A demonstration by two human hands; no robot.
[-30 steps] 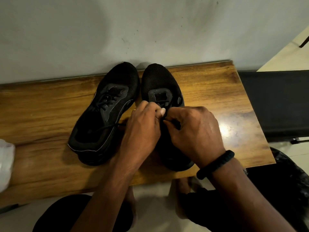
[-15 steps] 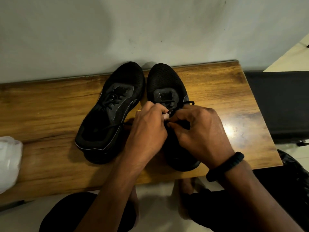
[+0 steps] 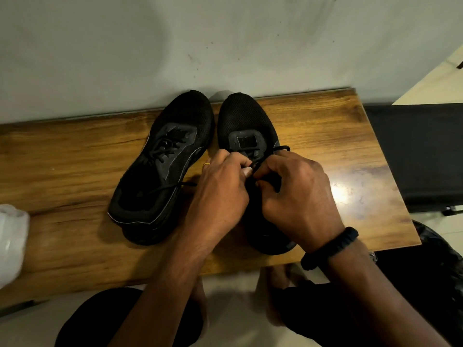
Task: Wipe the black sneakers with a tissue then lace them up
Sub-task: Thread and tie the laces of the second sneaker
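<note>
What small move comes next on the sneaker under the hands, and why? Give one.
Probably pull the lace through and snug it: the left hand and right hand both pinch it over the sneaker, and a slack loop sticks out near the right hand's knuckles.

The left hand [image 3: 220,186] and right hand [image 3: 298,194] cover the right sneaker [image 3: 246,118] from its tongue back over most of its rear half. Little more than its toe shows beyond the knuckles. The lace [image 3: 280,148] disappears among the curled fingers of both hands, so which strand each pinches cannot be told. The left sneaker [image 3: 162,171] has a loose lace end [image 3: 170,187] that runs out of sight behind the left hand. Far to the left of the hands, a white crumpled thing [image 3: 11,241] and the table [image 3: 62,159] are cut off by the picture's edge.
</note>
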